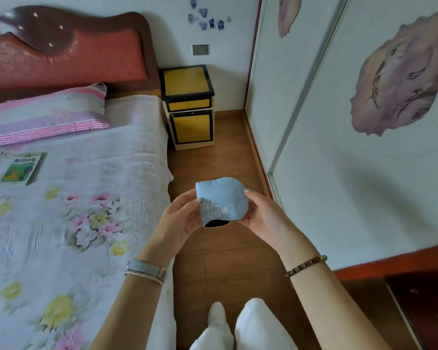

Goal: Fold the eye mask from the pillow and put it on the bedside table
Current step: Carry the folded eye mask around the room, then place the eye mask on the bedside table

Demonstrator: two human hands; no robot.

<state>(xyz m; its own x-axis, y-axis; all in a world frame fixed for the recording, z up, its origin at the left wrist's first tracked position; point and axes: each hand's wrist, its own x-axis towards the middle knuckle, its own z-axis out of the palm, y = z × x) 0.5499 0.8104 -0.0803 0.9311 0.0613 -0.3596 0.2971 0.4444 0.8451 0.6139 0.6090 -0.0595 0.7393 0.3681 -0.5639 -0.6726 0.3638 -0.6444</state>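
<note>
A light blue eye mask (pixel 220 198) with white lettering and a black underside is folded over and held in the air above the wooden floor. My left hand (pixel 178 218) grips its left edge and my right hand (pixel 266 218) grips its right edge. The pink striped pillow (pixel 48 112) lies at the head of the bed with nothing on it. The yellow bedside table (pixel 186 82) with black trim stands beside the bed, well beyond the mask; its top is bare.
The bed (pixel 61 210) with a floral sheet fills the left, and a green book (pixel 19 169) lies on it. White wardrobe doors (pixel 352 147) with purple prints line the right. A strip of wooden floor (pixel 220 160) runs between them to the table.
</note>
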